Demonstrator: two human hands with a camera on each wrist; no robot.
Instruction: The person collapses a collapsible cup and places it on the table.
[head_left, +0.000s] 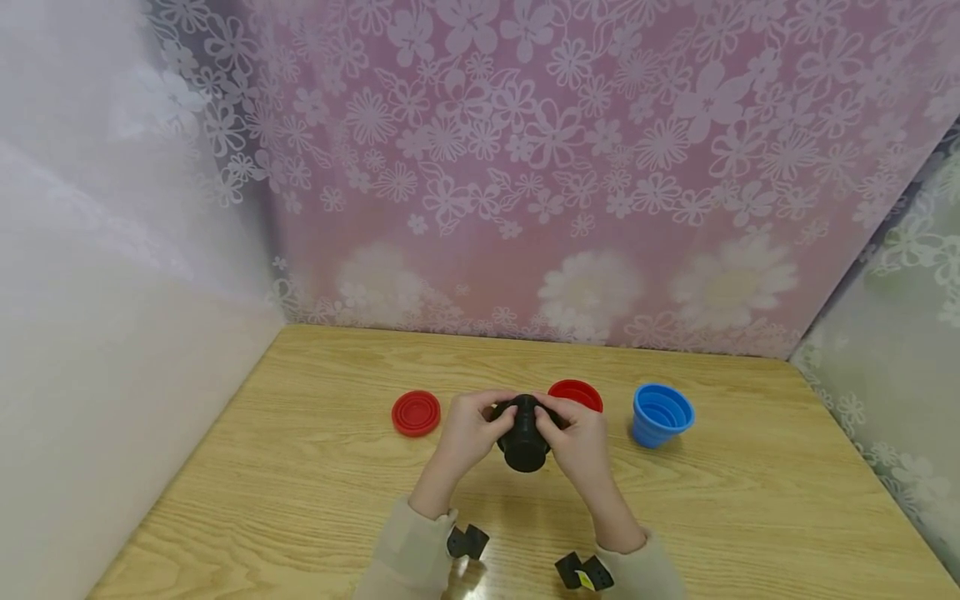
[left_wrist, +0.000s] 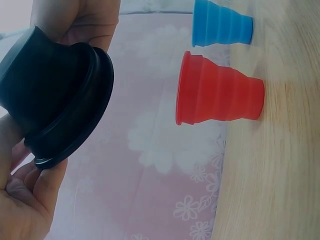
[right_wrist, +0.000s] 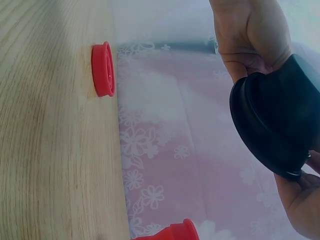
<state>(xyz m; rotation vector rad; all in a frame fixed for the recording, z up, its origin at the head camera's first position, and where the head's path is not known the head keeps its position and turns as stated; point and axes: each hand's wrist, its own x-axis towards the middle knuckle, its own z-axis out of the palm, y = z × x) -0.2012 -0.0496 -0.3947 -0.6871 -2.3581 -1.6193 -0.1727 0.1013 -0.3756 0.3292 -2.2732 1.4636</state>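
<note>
A black collapsible cup point(head_left: 525, 450) is held above the middle of the table between both hands. In the head view it tilts with its narrow base toward me. My left hand point(head_left: 468, 427) grips its left side, the thumb lying along the body and fingers at the wide rim. On the right side, my right hand point(head_left: 583, 442) pinches it likewise between thumb and fingers. Behind the right hand stands an expanded red cup point(left_wrist: 217, 90), partly covered in the head view. A red cup folded flat point(head_left: 416, 413) lies left of the hands.
An expanded blue cup point(head_left: 662, 417) stands upright to the right of the red one. The wooden table point(head_left: 300, 475) meets a pink flowered curtain point(head_left: 480, 208) at the back, and a white wall point(head_left: 120, 333) borders its left side.
</note>
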